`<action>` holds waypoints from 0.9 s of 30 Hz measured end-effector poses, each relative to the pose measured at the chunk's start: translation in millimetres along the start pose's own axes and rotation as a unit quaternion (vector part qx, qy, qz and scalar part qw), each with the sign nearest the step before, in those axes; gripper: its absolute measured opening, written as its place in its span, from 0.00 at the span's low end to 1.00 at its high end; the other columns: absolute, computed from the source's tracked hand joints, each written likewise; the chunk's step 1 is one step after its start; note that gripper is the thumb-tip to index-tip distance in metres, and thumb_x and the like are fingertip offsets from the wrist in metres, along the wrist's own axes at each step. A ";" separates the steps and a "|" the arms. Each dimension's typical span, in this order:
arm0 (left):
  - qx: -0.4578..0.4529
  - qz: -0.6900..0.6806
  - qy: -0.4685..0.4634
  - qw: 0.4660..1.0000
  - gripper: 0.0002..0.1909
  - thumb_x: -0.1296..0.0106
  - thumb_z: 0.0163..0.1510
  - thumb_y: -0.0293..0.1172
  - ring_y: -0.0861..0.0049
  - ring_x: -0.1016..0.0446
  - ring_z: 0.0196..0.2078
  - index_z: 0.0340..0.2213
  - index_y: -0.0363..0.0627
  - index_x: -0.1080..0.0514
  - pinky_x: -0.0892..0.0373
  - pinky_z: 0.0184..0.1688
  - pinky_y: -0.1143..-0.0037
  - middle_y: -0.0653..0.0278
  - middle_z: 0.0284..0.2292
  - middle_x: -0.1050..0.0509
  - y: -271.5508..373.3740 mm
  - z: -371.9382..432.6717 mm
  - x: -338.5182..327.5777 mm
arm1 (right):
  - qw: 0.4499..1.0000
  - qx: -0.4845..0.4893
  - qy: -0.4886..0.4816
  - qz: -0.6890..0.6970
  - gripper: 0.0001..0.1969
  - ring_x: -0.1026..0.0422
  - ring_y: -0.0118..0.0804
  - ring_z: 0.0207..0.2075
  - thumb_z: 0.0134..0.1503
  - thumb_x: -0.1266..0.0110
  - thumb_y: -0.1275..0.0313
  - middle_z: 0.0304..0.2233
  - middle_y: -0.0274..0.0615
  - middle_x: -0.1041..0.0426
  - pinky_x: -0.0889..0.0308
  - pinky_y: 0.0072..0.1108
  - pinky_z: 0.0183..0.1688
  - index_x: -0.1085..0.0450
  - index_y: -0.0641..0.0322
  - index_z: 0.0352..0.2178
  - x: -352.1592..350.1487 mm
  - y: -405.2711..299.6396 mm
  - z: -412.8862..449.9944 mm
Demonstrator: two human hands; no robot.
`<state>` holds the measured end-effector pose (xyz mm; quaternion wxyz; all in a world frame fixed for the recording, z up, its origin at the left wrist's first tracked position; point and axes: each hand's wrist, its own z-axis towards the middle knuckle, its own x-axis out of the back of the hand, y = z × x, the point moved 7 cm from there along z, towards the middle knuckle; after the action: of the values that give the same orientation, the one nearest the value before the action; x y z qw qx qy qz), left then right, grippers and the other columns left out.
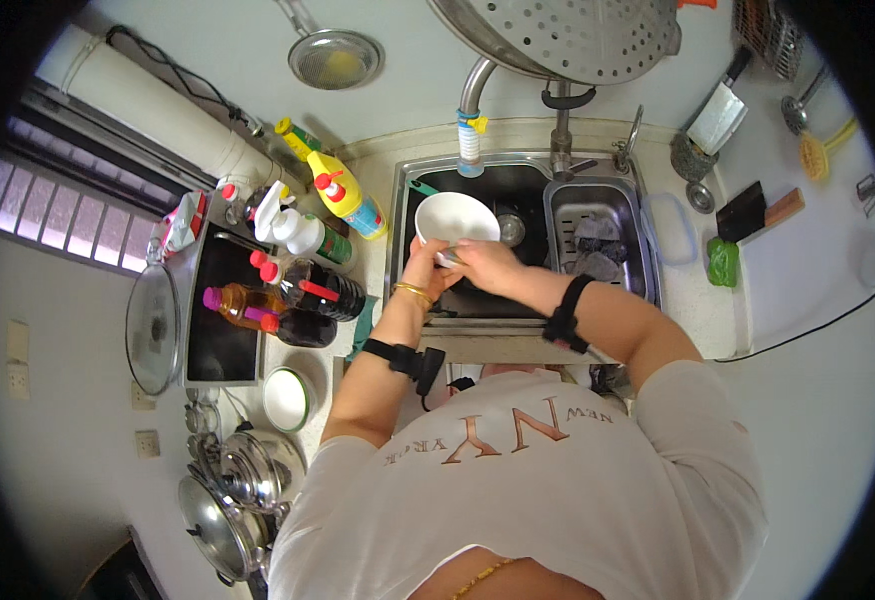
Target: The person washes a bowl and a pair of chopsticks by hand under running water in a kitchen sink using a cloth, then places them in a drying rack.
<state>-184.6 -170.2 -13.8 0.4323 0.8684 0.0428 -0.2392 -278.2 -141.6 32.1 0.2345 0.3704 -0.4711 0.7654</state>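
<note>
Over the black sink basin, a white bowl is tilted, its inside showing. My left hand grips it at the near side. My right hand presses against the bowl's near side, its fingers closed around a small greenish thing like a scrubbing pad; the fingers hide most of it. Behind the bowl hangs the faucet's white flexible spout. A clear round glass or drain part shows in the basin, right of the bowl.
Grey cloths lie in the small side basin. Several bottles, including a yellow cleaner bottle, crowd the left counter beside a white enamel bowl. A perforated steamer tray hangs above; a green pepper lies right.
</note>
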 end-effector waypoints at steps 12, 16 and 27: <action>0.006 0.050 0.000 0.999 0.22 0.56 0.44 0.35 0.65 0.33 0.38 0.43 0.49 0.46 0.33 0.34 0.68 0.58 0.39 0.36 11.7 -0.5 -0.3 | 0.985 0.143 0.014 -0.096 0.09 0.35 0.39 0.35 0.42 0.51 0.71 0.29 0.40 0.35 0.40 0.27 0.39 0.33 0.62 0.27 7.1 9.4 -7.2; -0.107 -0.011 0.040 0.993 0.22 0.53 0.41 0.30 0.67 0.33 0.35 0.40 0.48 0.44 0.33 0.33 0.67 0.60 0.36 0.35 11.4 4.6 -15.6 | 0.994 -0.040 0.087 0.051 0.12 0.34 0.47 0.32 0.45 0.52 0.67 0.30 0.45 0.35 0.38 0.30 0.33 0.35 0.66 0.27 4.2 -4.1 7.0; -0.102 0.006 0.030 0.994 0.19 0.59 0.41 0.31 0.69 0.32 0.35 0.39 0.46 0.41 0.33 0.35 0.70 0.60 0.35 0.34 8.7 12.1 -7.6 | 0.999 -0.009 0.034 0.021 0.11 0.34 0.47 0.32 0.46 0.52 0.67 0.32 0.43 0.36 0.39 0.31 0.35 0.35 0.65 0.28 7.5 1.8 6.8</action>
<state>-193.5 -184.0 -10.2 0.5184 0.8269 0.0745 -0.2049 -281.8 -148.5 39.0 0.2380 0.3319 -0.4772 0.7781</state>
